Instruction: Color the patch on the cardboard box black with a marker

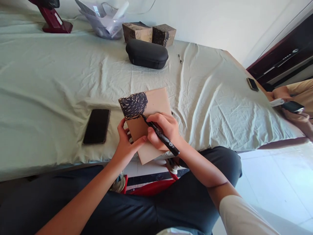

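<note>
A brown cardboard box (156,101) rests at the near edge of the cloth-covered table, turned slightly, with its near corner jutting past the edge. Dense black scribble (134,105) fills its far left corner. My left hand (127,140) grips the box's left side, thumb on the top face and fingers along the side, partly hidden. In my right hand (167,127) is a black marker (161,134), held like a pen, its tip touching the board at the scribble's lower right edge. That hand leans on the box's right part.
Left of the box lies a phone (96,126). Behind are a black case (146,54), two scribbled boxes (163,34), a plastic basket (100,24), a dark red stand (55,19) and a small pen-like item (180,58). Another phone (252,84) lies near another person's hands (290,104).
</note>
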{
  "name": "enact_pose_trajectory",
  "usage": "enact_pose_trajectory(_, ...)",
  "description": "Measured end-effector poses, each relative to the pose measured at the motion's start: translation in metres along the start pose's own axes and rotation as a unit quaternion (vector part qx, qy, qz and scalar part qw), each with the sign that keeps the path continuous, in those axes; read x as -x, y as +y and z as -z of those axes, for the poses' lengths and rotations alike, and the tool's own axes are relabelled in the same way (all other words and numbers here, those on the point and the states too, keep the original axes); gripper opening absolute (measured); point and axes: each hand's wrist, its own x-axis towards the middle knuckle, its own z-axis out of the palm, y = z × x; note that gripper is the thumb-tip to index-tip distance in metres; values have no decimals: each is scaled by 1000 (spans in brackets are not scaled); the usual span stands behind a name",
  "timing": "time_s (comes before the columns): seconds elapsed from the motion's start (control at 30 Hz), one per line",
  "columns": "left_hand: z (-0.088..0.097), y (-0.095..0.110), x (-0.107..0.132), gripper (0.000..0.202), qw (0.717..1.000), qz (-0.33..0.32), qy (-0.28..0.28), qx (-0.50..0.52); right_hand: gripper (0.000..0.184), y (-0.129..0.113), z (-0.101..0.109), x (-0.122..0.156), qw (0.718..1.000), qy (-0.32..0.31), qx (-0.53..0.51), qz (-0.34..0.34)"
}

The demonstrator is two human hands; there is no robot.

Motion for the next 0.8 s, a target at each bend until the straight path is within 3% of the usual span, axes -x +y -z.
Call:
enact_pose_trajectory(0.23,0,6,3,119,1000,5,-10,-4,9,3,-5,3,997,-42,1,66)
enact_pose_trajectory(0.33,2,5,2,114,1000,-7,-11,-6,9,4,-2,3,998,-3,-13,60)
enact_pose_trajectory(0.4,7,1,-1,112,999,-32,-7,-11,7,5,7,2,999,33,-22,0)
enact_pose_trajectory(0.5,22,-4,-12,107,996,-86,13,-25,19,16,34,2,985,48,-66,-150)
enact_pose_trajectory(0.57,35,-6,-21,102,990,-129,43,-37,35,32,57,8,958,63,-135,-244)
enact_pose_trajectory(0.67,61,-11,-33,101,974,-194,100,-56,41,62,86,33,899,70,-223,-371)
enact_pose_trajectory(0.73,78,-16,-36,101,965,-215,126,-77,35,82,94,58,864,60,-219,-450)
enact_pose_trajectory(0.8,95,-22,-35,97,961,-219,139,-98,40,98,96,83,862,29,-147,-484)
